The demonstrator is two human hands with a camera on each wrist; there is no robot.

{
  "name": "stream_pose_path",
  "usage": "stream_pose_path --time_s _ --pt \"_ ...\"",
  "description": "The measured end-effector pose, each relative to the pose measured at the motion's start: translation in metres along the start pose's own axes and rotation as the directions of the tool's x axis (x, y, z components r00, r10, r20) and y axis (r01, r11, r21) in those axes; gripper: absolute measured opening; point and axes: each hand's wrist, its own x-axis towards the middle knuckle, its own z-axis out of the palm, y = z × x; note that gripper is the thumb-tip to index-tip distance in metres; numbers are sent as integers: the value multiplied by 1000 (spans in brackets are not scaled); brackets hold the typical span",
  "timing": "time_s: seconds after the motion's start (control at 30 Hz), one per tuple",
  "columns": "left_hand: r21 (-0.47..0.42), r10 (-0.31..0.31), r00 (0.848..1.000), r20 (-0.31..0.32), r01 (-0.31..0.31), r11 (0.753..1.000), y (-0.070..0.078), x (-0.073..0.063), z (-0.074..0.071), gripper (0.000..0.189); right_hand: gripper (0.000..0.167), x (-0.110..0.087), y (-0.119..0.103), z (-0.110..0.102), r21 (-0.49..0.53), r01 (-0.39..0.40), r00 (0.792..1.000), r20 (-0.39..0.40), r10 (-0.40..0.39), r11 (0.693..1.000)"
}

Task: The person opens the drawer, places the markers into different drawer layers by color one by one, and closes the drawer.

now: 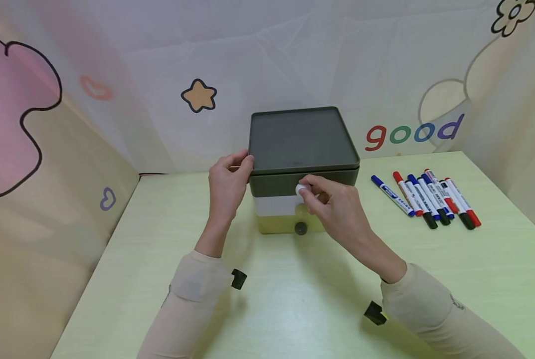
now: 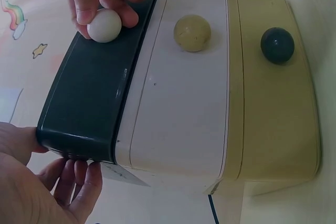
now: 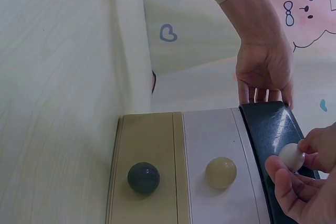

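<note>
A small three-tier drawer box (image 1: 303, 137) stands on the table, with a dark green top drawer (image 2: 86, 95), a white middle drawer (image 2: 178, 93) and a mustard-yellow bottom drawer (image 2: 278, 114). My right hand (image 1: 339, 204) pinches the round white knob (image 2: 104, 25) of the top drawer between thumb and fingers. At the box's left side, my left hand (image 1: 229, 184) holds the top tier by its edge, thumb near the top and fingertips against the side. Below the white knob sit a cream knob (image 3: 220, 172) and a dark knob (image 3: 143, 178). All three drawers look closed.
Several whiteboard markers (image 1: 429, 197) with blue, red and black caps lie to the right of the box. A printed curtain (image 1: 289, 65) hangs right behind it, and another cloth side closes off the left. Beneath everything is a pale green table (image 1: 285, 309).
</note>
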Motion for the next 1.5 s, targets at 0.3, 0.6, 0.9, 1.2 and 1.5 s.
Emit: stream_pose_path --time_s 0.3,0.6,0.9,1.2,1.5 --pt "-22 -31 999 14 31 999 1 0 -2 33 15 -5 -3 -3 10 -6 1000 15 6 1000" --pt "-32 -44 999 0 44 999 0 0 -1 34 15 -15 -10 -7 -4 -7 999 42 7 1000" --pt "-60 -59 998 12 59 996 -2 2 -2 34 13 -24 -14 -12 -11 -17 997 71 18 1000" --pt "-71 -63 998 31 65 995 -3 4 -2 34 13 -29 -17 -15 -6 -43 995 87 43 999" --pt "-72 -51 998 49 54 996 -3 5 -2 35 12 -38 -23 -20 1 -59 994 96 59 998"
